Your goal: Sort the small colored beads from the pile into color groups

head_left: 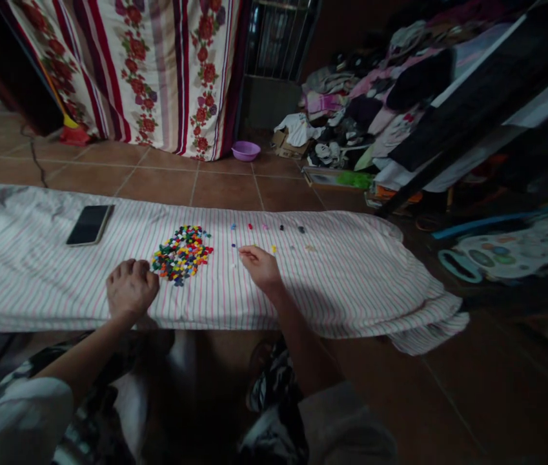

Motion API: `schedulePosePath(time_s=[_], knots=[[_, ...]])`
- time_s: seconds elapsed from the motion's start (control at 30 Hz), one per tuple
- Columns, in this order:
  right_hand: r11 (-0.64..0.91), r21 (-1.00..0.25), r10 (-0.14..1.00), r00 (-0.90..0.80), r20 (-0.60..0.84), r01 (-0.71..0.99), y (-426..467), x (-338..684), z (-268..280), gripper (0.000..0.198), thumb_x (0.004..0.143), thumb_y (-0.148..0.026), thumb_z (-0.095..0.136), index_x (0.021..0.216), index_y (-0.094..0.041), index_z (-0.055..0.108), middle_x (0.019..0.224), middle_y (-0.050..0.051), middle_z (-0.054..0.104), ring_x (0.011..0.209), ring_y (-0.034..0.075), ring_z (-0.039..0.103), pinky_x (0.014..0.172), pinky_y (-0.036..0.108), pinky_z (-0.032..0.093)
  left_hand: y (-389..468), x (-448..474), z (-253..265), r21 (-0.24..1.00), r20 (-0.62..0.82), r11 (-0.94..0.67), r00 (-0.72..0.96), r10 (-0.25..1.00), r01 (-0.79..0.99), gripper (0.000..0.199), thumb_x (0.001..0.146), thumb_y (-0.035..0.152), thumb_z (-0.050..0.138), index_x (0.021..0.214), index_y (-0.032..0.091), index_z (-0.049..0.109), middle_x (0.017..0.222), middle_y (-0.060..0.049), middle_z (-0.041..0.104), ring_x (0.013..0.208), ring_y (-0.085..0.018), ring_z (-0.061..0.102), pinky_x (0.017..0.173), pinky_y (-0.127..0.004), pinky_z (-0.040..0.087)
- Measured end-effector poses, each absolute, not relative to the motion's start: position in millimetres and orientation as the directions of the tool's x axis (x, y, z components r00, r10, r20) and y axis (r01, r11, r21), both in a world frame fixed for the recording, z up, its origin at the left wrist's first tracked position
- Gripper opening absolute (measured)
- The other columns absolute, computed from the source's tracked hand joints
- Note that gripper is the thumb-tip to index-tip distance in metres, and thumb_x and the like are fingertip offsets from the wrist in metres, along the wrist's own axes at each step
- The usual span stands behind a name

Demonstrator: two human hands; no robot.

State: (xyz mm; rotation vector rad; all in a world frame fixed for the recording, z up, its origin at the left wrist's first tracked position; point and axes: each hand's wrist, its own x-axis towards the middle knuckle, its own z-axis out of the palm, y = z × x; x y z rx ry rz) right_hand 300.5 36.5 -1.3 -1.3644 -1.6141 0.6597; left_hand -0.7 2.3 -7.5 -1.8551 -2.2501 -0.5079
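My left hand (132, 287) rests on the striped cloth with its fingers curled under, knuckles up, at the near left side of a pile of small multicoloured pieces (181, 255). What those fingers close on, if anything, is hidden. To the right of the pile, my right hand (263, 268) hovers low with fingertips pinched together; I cannot make out anything between them. Around it lie small single pieces: a dark blue piece (233, 245), a white piece (233, 265) and a yellow piece (274, 248). Farther back sit a blue piece (233, 226), a red piece (250, 226) and a black piece (282, 227).
The striped cloth (351, 284) covers a long low surface. A phone (90, 225) lies at its left. Beyond are a floral curtain (157, 77), a purple basin (246, 151) and a heap of clothes (365, 103). A white plastic item (506, 252) stands at the right.
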Motion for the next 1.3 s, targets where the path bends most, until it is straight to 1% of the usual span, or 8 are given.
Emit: schedulePosePath(time_s=[0.07, 0.2, 0.37, 0.47, 0.63, 0.8, 1.0, 1.3], knots=[[0.294, -0.807, 0.949, -0.058, 0.310, 0.512, 30, 278, -8, 0.020, 0.087, -0.024, 0.052, 0.098, -0.021, 0.069, 0.094, 0.004, 0.070, 0.082, 0.015, 0.066, 0.077, 0.026, 0.053, 3, -1, -9, 0.131, 0.349, 0.169, -0.205, 0.915, 0.977, 0.031, 0.085, 0.030, 0.044, 0.104, 0.017, 0.064, 0.117, -0.014, 0.060, 0.110, -0.030, 0.054, 0.093, -0.045, 0.040], [0.382, -0.673, 0.924, -0.245, 0.293, 0.633, 26, 247, -12, 0.021, 0.089, -0.020, 0.052, 0.099, -0.022, 0.070, 0.093, 0.004, 0.068, 0.086, 0.015, 0.063, 0.081, 0.027, 0.049, 4, -2, -10, 0.127, 0.351, 0.165, -0.200, 0.915, 0.978, 0.032, 0.085, 0.030, 0.043, 0.106, 0.018, 0.064, 0.116, -0.013, 0.061, 0.110, -0.029, 0.053, 0.093, -0.044, 0.039], [0.451, -0.607, 0.889, -0.388, 0.242, 0.655, 31, 221, -5, 0.022, 0.093, -0.023, 0.051, 0.106, -0.023, 0.069, 0.102, 0.005, 0.066, 0.095, 0.016, 0.061, 0.086, 0.027, 0.047, 4, -3, -10, 0.128, 0.352, 0.164, -0.199, 0.915, 0.978, 0.030, 0.085, 0.030, 0.043, 0.104, 0.018, 0.064, 0.118, -0.013, 0.060, 0.111, -0.029, 0.052, 0.093, -0.043, 0.037], [0.429, -0.574, 0.900, -0.385, 0.205, 0.697, 35, 212, -3, 0.025, 0.093, -0.021, 0.050, 0.110, -0.023, 0.068, 0.105, 0.006, 0.064, 0.098, 0.017, 0.059, 0.088, 0.028, 0.046, 4, -3, -11, 0.133, 0.358, 0.152, -0.190, 0.914, 0.979, 0.030, 0.086, 0.030, 0.043, 0.104, 0.018, 0.064, 0.118, -0.013, 0.060, 0.111, -0.029, 0.051, 0.093, -0.043, 0.037], [0.336, -0.553, 0.942, -0.284, 0.181, 0.762, 42, 205, -5, 0.029, 0.094, -0.022, 0.048, 0.114, -0.025, 0.068, 0.108, 0.007, 0.060, 0.102, 0.018, 0.058, 0.091, 0.028, 0.046, 5, -4, -12, 0.165, 0.361, 0.146, -0.198, 0.912, 0.975, 0.031, 0.085, 0.028, 0.044, 0.106, 0.018, 0.064, 0.118, -0.014, 0.059, 0.112, -0.029, 0.050, 0.094, -0.044, 0.036], [0.383, -0.554, 0.923, -0.330, 0.198, 0.739, 43, 198, -3, 0.027, 0.094, -0.022, 0.045, 0.104, -0.024, 0.070, 0.107, 0.006, 0.058, 0.101, 0.017, 0.058, 0.092, 0.028, 0.046, 4, -4, -11, 0.175, 0.358, 0.133, -0.189, 0.914, 0.976, 0.030, 0.086, 0.028, 0.042, 0.104, 0.017, 0.063, 0.113, -0.013, 0.059, 0.109, -0.029, 0.050, 0.092, -0.044, 0.036], [0.402, -0.471, 0.914, -0.374, 0.157, 0.785, 39, 195, 0, 0.025, 0.090, -0.018, 0.048, 0.101, -0.022, 0.070, 0.107, 0.007, 0.058, 0.101, 0.019, 0.057, 0.089, 0.030, 0.047, 4, -3, -10, 0.139, 0.366, 0.147, -0.189, 0.911, 0.979, 0.029, 0.086, 0.029, 0.043, 0.103, 0.018, 0.063, 0.114, -0.012, 0.059, 0.109, -0.028, 0.051, 0.091, -0.042, 0.036], [0.409, -0.399, 0.910, -0.397, 0.116, 0.821, 33, 191, 6, 0.020, 0.095, -0.030, 0.050, 0.100, -0.022, 0.067, 0.106, 0.006, 0.058, 0.103, 0.018, 0.056, 0.090, 0.030, 0.046, 2, -3, -10, 0.114, 0.381, 0.145, -0.178, 0.907, 0.983, 0.032, 0.087, 0.032, 0.039, 0.104, 0.018, 0.063, 0.113, -0.012, 0.060, 0.108, -0.027, 0.052, 0.092, -0.041, 0.036]])
